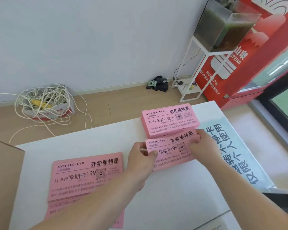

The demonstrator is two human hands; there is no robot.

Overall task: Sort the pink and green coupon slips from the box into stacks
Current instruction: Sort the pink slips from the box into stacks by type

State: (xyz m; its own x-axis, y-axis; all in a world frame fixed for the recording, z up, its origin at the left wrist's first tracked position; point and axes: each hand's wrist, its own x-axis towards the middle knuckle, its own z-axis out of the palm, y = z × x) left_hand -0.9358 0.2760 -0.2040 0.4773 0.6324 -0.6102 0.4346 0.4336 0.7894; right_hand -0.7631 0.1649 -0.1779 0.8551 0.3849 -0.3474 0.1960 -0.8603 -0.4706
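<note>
The left hand [140, 156] pinches the left end of a bundle of pink slips [171, 153], thumb on top, and the right hand [204, 146] grips its right end. Just beyond the bundle, a thick far stack [168, 121] of pink slips lies on the white tabletop [106, 138]. A near stack [86, 175] lies to the left, by a cardboard box [5, 163]. A printed sheet [231, 146] lies on the right.

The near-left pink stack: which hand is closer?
Left. The left hand grips the left end of the held slips, just right of the near-left pink stack; the right hand grips their right end, farther away.
</note>
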